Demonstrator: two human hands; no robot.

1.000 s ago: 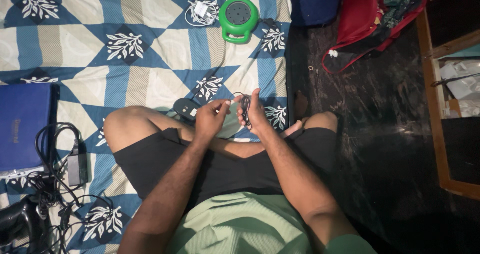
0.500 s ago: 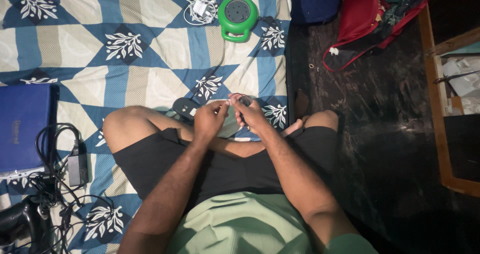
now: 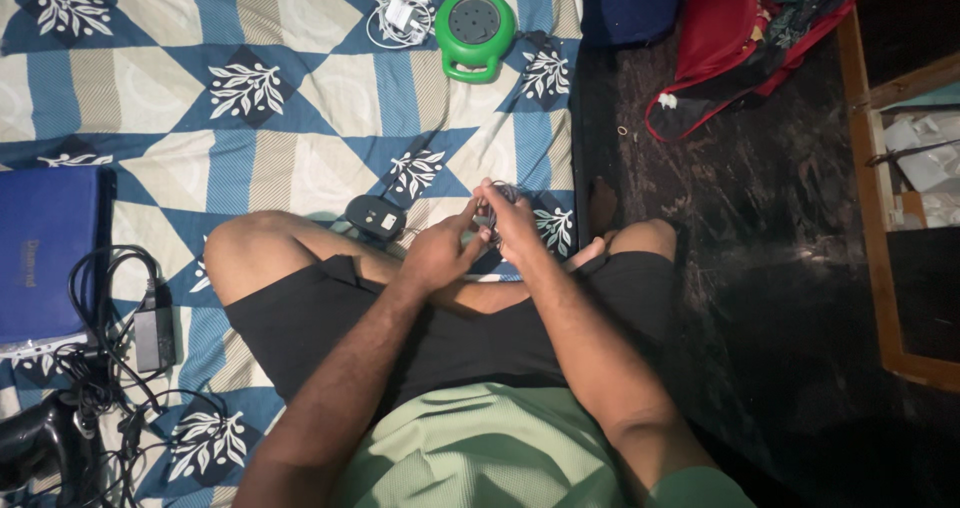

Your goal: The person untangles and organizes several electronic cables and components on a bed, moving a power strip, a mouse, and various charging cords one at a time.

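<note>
Reel (image 3: pixel 476 30) top centre on bedsheet (image 3: pixel 150 118), charger (image 3: pixel 400 20) just left of it. Mouse (image 3: pixel 375 216) mid-frame, left of both hands. Box (image 3: pixel 45 253) at left edge, adapter (image 3: pixel 155 333) and cables (image 3: pixel 90 398) below it. Bag (image 3: pixel 730 38) upper right on floor (image 3: pixel 760 268).

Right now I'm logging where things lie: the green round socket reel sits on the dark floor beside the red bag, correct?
Not quite. The head view shows the green round socket reel lying on the patterned bedsheet, next to a coiled white charger; the red bag is on the dark floor.
</note>
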